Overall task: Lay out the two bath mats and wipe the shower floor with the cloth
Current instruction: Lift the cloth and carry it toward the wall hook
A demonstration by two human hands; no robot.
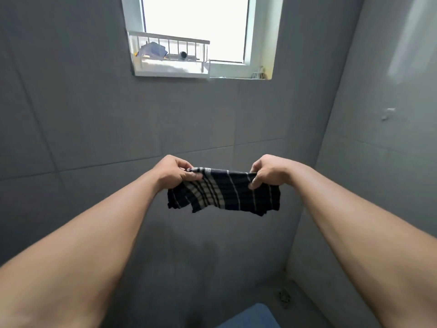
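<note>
A dark cloth (227, 192) with pale stripes hangs in the air in front of the grey tiled wall, stretched between both hands. My left hand (176, 172) grips its upper left edge. My right hand (267, 171) grips its upper right edge. Both arms reach straight out at about chest height. A blue shape (250, 316), possibly a mat, shows at the bottom edge on the grey shower floor (189, 280). No second mat is in view.
A window (196, 27) sits high in the wall, with a white wire rack (170, 53) on its sill holding a blue item. The right wall (378, 162) meets the back wall in a corner. A small floor drain (283, 297) lies near that corner.
</note>
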